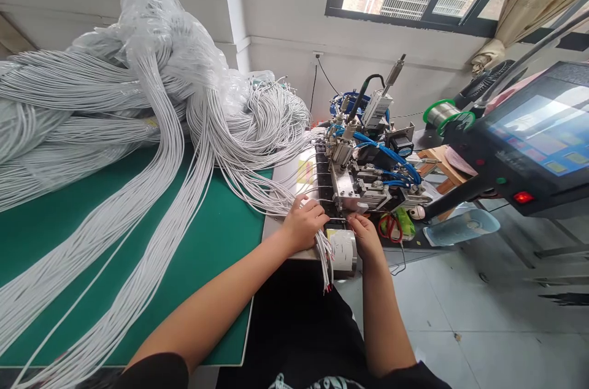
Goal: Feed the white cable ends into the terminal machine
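My left hand (304, 224) is closed round a bunch of white cables (324, 254), whose ends with red tips hang down over the front edge of the machine's plate. My right hand (365, 235) is at the front of the bench machine (343, 183), thumb and fingers pinched together. A single white cable seems to run between my two hands, and its end by the right fingertips is too small to make out. Several cables lie side by side across the machine's dark feed strip (324, 171). Below the hands sits a metal block with a worn white label (341, 249).
Long bundles of white cable (151, 192) cover the green table (234, 254), partly wrapped in clear plastic (147, 15). A control screen (543, 125) stands at right. Near my right hand lie red-handled scissors (390, 228) and a clear blue container (462, 228). Behind is a wire spool (445, 116).
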`<control>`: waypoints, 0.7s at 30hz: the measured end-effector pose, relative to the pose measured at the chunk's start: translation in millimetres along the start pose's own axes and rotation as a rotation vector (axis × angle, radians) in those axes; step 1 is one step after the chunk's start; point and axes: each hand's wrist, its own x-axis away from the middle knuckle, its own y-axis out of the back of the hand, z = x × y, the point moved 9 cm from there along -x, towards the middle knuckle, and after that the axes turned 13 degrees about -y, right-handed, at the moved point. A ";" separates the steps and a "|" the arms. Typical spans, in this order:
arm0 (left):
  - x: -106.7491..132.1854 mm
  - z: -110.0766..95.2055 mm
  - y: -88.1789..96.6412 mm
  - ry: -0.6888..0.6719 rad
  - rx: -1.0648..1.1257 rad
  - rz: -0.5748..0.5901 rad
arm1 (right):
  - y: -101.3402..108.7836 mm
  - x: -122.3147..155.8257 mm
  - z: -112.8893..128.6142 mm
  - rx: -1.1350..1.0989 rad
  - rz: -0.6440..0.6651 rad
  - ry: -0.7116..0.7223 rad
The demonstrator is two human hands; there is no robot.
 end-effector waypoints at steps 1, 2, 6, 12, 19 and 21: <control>0.1 -0.1 -0.1 0.000 0.000 0.003 | 0.5 1.0 0.1 0.011 -0.002 0.003; 0.1 -0.2 0.1 0.001 0.001 0.005 | 1.2 2.2 0.3 0.025 -0.008 0.008; -0.5 -1.1 2.9 0.001 0.006 0.001 | 4.4 9.1 2.0 0.087 -0.040 0.051; 0.1 -0.3 3.0 0.004 0.011 -0.007 | 18.6 18.9 3.7 0.094 -0.149 0.124; 1.5 4.5 1.0 0.064 -0.018 -0.020 | 35.7 33.8 14.1 0.117 -0.204 0.209; 2.1 7.4 5.1 0.108 -0.037 -0.048 | 37.5 41.5 18.8 0.146 -0.210 0.213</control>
